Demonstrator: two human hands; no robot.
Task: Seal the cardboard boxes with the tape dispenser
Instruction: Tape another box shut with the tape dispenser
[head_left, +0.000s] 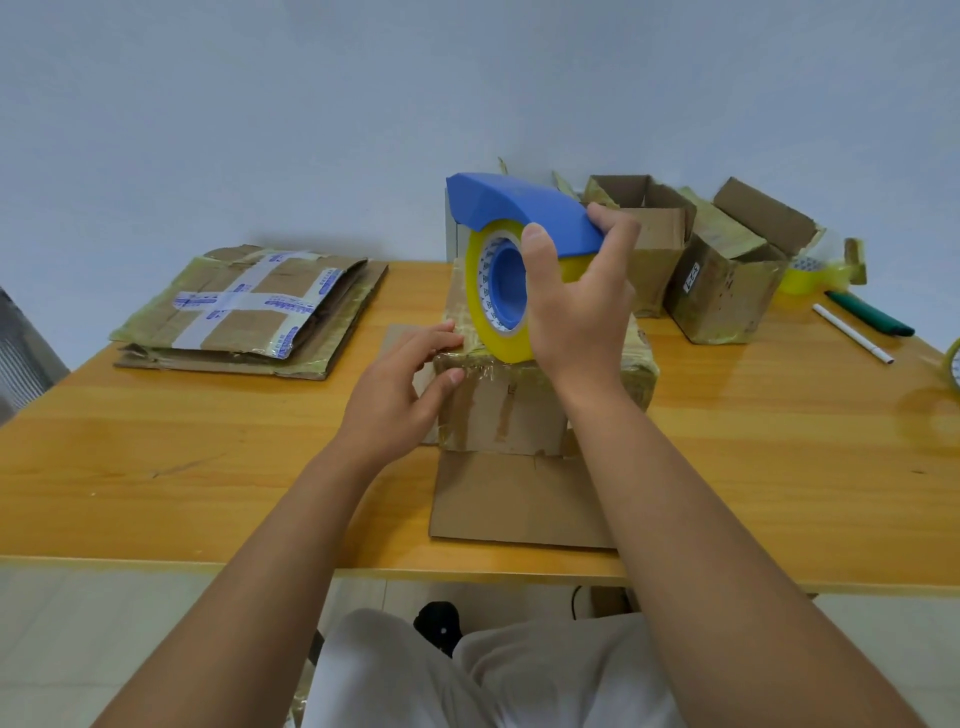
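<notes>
The wooden table (208, 467) fills the middle of the view, pale wall behind it. On its left side lies a stack of flattened cardboard (249, 306), the top sheet crossed with printed white tape. Dead centre stands the small cardboard box (498, 410), flaps down, its top and edges glossy with clear tape, sitting on a flat cardboard sheet (519, 499) that reaches the near edge of the table. Behind and to the right are two open boxes: one (649, 234) partly hidden by the right hand, another (727, 280) with flaps up and a small label on its side. That makes three boxes standing.

The right hand (576, 301) grips the blue tape dispenser (519, 208), thumb across the yellow roll, fingers over the blue hood; the roll touches the top of the centre box. The left hand (400, 384) rests against the box's left upper corner, fingers fairly straight, thumb on the front face.

Far right: a yellowish tape roll (810, 275) behind the labelled box, a second roll (955, 364) cut by the frame edge, one green marker (872, 314), one white pen (852, 332).
</notes>
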